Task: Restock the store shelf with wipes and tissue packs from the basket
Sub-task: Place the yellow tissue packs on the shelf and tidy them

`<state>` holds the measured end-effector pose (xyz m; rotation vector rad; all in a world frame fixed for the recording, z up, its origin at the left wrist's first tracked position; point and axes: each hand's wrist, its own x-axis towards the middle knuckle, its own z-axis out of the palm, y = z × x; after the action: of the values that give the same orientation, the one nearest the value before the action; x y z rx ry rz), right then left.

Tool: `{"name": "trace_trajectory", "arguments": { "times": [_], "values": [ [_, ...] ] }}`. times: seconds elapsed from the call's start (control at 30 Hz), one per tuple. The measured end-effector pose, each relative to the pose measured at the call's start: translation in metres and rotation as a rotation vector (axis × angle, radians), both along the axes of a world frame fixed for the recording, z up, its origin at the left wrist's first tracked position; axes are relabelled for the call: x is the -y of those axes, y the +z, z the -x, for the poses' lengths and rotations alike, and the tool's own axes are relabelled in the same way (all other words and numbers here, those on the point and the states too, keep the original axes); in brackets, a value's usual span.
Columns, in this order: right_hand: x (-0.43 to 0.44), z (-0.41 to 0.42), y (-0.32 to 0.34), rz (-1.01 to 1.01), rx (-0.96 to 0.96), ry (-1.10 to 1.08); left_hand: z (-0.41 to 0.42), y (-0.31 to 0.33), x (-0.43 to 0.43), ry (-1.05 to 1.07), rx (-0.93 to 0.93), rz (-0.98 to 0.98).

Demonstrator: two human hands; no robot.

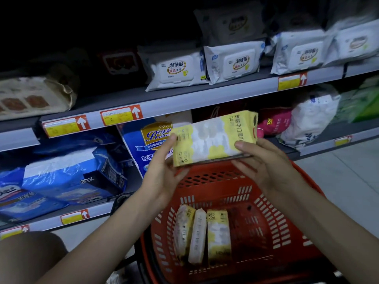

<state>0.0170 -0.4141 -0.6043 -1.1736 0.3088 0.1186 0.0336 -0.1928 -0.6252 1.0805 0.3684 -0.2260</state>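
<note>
I hold a yellow-and-white wipes pack flat in front of me, above the red basket. My left hand grips its left end, thumb on top. My right hand grips its right end from below, thumb on the front edge. Three more yellow-and-white packs stand on edge at the basket's bottom. The pack hovers just below the upper shelf's front rail.
White wipes packs line the upper shelf, with brown packs at its left. Blue packages fill the lower shelf at left, a blue box behind my left hand, pink and white bags at right. Pale floor lies to the right.
</note>
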Motion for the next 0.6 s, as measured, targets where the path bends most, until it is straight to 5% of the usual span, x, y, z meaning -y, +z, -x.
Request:
{"name": "trace_trajectory", "arguments": {
  "times": [0.23, 0.6],
  "values": [
    [0.011, -0.004, 0.012, -0.06, 0.1, -0.068, 0.009, -0.006, 0.007, -0.173, -0.127, 0.014],
    [0.002, -0.005, 0.007, -0.236, 0.096, 0.081, 0.026, 0.002, 0.019, -0.46, -0.053, 0.186]
  ]
}}
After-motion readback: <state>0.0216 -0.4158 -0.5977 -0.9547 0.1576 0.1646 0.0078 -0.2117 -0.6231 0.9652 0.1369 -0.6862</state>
